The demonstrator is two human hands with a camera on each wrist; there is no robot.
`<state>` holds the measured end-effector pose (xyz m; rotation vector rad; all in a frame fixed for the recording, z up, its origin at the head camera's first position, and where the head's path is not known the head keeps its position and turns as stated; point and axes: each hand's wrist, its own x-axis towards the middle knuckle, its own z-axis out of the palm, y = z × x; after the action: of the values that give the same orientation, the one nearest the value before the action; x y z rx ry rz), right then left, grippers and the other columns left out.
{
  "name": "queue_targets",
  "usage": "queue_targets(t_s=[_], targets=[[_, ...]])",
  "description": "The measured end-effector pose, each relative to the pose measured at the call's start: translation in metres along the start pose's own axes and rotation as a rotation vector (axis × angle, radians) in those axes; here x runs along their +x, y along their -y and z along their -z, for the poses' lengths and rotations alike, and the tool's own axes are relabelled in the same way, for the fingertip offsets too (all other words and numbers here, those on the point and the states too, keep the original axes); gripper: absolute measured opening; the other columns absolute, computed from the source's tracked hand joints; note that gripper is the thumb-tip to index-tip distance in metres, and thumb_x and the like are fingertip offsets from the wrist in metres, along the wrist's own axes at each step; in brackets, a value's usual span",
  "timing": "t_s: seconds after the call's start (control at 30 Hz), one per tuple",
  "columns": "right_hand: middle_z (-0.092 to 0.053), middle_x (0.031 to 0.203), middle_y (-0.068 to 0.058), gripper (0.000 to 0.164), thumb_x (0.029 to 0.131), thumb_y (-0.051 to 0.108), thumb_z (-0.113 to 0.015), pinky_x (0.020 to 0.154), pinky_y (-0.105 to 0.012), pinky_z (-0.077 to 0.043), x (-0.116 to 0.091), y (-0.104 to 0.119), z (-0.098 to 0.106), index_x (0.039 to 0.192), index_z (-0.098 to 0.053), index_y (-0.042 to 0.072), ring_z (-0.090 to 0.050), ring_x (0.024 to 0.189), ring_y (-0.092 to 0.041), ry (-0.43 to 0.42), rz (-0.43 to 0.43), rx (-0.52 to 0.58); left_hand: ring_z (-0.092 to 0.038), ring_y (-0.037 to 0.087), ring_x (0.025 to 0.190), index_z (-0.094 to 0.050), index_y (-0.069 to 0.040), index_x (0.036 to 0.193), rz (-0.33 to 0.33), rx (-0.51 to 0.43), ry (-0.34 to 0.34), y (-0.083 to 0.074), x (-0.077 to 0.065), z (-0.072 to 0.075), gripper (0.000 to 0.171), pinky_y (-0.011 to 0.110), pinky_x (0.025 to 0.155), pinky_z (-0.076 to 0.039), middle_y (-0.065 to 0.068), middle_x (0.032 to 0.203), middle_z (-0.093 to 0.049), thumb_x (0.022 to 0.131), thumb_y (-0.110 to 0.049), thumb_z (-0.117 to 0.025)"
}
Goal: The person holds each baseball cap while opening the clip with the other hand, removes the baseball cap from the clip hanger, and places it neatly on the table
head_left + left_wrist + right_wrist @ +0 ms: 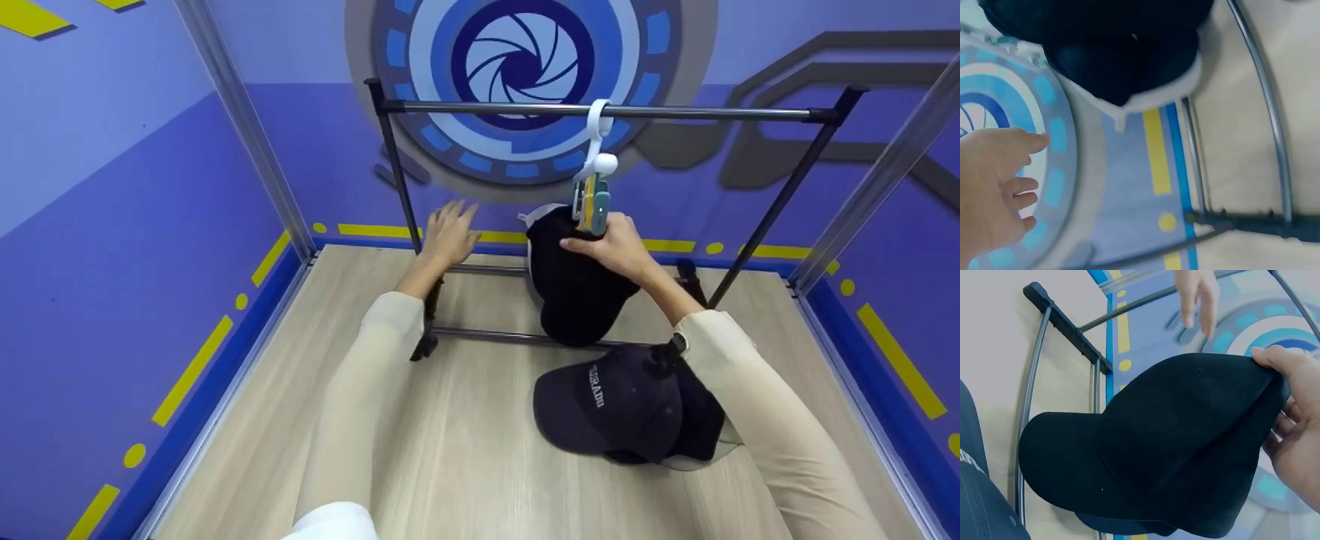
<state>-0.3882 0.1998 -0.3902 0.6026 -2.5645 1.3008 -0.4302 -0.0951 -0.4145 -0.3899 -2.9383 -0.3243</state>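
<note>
A black cap [577, 285] hangs brim down below the hanger, and my right hand [621, 247] pinches its upper edge between thumb and fingers. In the right wrist view the cap [1185, 433] spreads across the middle, with the right hand [1300, 422] at its right edge. Just above that hand is a white hanger [598, 142] with teal and yellow clips [592, 202]; whether they grip the cap cannot be made out. A white-edged item [541, 213] shows behind the cap. My left hand [450, 232] is held in the air by the rack's left post, fingers extended, holding nothing.
The hanger hooks over the top bar [487, 109] of a black-and-metal rack. A dark navy cap with white lettering [630, 401] lies on the wood-look floor [465, 427] below my right forearm, overlapping other headwear. Blue-purple panels [135, 225] enclose the sides and back.
</note>
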Motion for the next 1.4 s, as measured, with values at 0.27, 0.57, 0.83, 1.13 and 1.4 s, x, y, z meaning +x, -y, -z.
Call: queue_targets(t_s=[0.27,0.57,0.83,1.13,1.4], targets=[[-0.059,0.083,-0.008,0.038,0.086,0.028,-0.084,0.073,-0.032,-0.04,-0.007,0.018,-0.007,0.098,-0.065,-0.003,-0.05,0.075,-0.021,-0.021,0.0,0.051,-0.019,0.037,0.158,-0.029,-0.009,0.161,0.062,0.003,0.005,0.053,-0.035,-0.005,0.062,0.058,0.128,-0.014,0.021,0.169,-0.023,0.107,-0.027,-0.052],[-0.074,0.098,-0.015,0.034,0.084,0.027,-0.085,0.084,-0.031,-0.049,-0.016,0.033,-0.013,0.099,-0.073,-0.001,-0.063,0.088,-0.019,0.019,-0.15,0.058,-0.025,0.04,0.155,-0.037,-0.004,0.157,0.006,-0.054,-0.069,0.081,-0.07,-0.015,0.061,0.061,0.126,-0.016,0.024,0.166,-0.029,0.104,-0.022,-0.059],[-0.074,0.094,-0.005,0.03,0.086,0.027,-0.082,0.076,-0.025,-0.051,-0.025,0.04,-0.02,0.101,-0.07,0.003,-0.067,0.086,-0.013,0.125,-0.282,0.032,-0.022,0.043,0.156,-0.036,-0.004,0.158,-0.006,-0.04,-0.078,0.094,-0.091,-0.019,0.065,0.063,0.126,-0.015,0.027,0.166,-0.027,0.101,-0.022,-0.063],[-0.066,0.073,0.013,0.019,0.086,0.02,-0.081,0.062,-0.018,-0.049,-0.05,0.045,-0.032,0.091,-0.067,0.008,-0.061,0.068,-0.002,0.195,-0.356,0.238,-0.01,0.042,0.159,-0.028,-0.004,0.161,0.04,-0.078,-0.04,0.113,-0.108,-0.036,0.075,0.065,0.126,-0.007,0.025,0.17,-0.011,0.102,-0.037,-0.061],[-0.072,0.074,0.009,0.014,0.089,0.014,-0.076,0.059,-0.019,-0.052,-0.08,0.041,-0.046,0.093,-0.064,0.008,-0.067,0.065,-0.005,0.247,-0.429,0.482,-0.012,0.044,0.158,-0.028,-0.005,0.161,0.042,-0.103,-0.051,0.115,-0.122,-0.054,0.08,0.067,0.124,-0.006,0.027,0.169,-0.013,0.1,-0.044,-0.061]])
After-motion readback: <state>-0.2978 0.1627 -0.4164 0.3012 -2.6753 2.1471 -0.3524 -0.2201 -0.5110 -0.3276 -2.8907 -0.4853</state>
